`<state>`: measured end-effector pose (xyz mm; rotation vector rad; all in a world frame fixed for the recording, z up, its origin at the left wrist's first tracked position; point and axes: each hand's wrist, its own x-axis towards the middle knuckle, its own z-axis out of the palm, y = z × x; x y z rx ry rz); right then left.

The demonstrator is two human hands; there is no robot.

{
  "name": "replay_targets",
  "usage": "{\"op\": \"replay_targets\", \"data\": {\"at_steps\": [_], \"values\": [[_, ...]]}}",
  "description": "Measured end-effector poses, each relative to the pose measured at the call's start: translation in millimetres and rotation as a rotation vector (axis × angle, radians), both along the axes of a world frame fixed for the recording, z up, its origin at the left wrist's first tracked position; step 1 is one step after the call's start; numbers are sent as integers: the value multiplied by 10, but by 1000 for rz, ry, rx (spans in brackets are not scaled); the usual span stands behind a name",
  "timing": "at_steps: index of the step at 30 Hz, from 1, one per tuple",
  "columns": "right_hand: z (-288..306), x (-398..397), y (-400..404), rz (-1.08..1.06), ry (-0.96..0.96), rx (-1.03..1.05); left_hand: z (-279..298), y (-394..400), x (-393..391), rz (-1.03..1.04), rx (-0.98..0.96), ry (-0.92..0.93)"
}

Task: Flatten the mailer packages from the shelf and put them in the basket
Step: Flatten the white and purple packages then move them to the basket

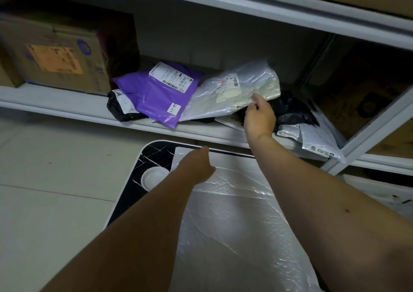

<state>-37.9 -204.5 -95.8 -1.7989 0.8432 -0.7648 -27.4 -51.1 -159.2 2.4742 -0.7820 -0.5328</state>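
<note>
Flat clear plastic sheet (234, 213) lies under the loosely curled left hand (196, 168), while the right hand (259, 115) pinches the silver mailer (234, 90) on the shelf (67, 104).

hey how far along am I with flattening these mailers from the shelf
Early on. Done: nothing clearly; no basket is in view. In hand: your right hand pinches the silver mailer on the shelf, while your left hand rests on a clear mailer spread on the table. Left: the purple mailer, black ones and a white one.
</note>
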Motion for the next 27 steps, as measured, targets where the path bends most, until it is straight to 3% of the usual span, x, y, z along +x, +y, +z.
{"op": "replay_targets", "data": {"at_steps": [5, 9, 13, 18, 23, 27], "values": [[324, -232, 68, -99, -74, -119, 130, -7, -263, -49, -7, 35], [535, -508, 100, -176, -94, -143, 245, 84, -464, 8, 67, -48], [673, -807, 151, -249, -124, -51, 340, 229, -669, 85, 140, -201], [698, -1229, 330, -354, -176, 73, 546, 383, -953, 207, 95, -305], [476, -1762, 620, -371, -191, 277, 667, 564, -1257, 294, 105, -199], [122, -2165, 893, -408, -120, 370, 608, 789, -1493, 315, 261, -107]]}}
